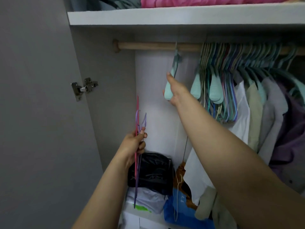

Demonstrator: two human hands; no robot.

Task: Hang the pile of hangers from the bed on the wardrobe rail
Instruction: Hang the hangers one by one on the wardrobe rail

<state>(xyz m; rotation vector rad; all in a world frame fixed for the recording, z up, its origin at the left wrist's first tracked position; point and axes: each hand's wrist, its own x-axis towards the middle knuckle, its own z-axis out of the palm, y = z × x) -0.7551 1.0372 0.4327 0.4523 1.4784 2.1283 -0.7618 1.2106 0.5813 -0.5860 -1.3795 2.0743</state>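
A wooden wardrobe rail (148, 46) runs across the top of the open wardrobe. A teal hanger (170, 86) hangs from it by its hook, left of a dense bunch of empty hangers (217, 90). My right hand (175, 91) reaches up and holds the teal hanger's padded shoulder end. Lower left, my left hand (136, 142) grips a thin bundle of red and purple hangers (137, 121), held upright and edge-on. The bed is out of view.
Shirts (257, 109) hang on the rail's right half. Folded pink and grey fabric lies on the shelf (148, 15) above. A black bag (151, 172), a blue bag (179, 212) and boxes fill the wardrobe floor. The open door (41, 113) with its hinge stands at left.
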